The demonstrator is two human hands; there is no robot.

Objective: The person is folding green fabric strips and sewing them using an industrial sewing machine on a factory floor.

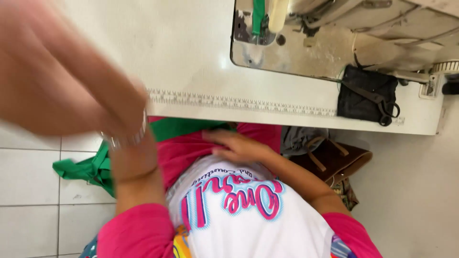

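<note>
Up close to the camera, the left hand (62,81) was a big blur with its fingers spread, holding nothing. Lower down, the right hand (239,145) lay flat on pink cloth (184,150) in the lap, and green cloth (95,167) hung just under the left wrist, below the white table (191,62).

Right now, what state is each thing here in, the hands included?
left hand: raised near the camera, blurred, holding nothing visible
right hand: resting flat on pink cloth in the lap, fingers spread
green cloth: hanging off the table edge
sewing machine: standing on the white table, green strip under its needle area
scissors: lying closed on a dark pad
brown bag: on the floor, open
</note>
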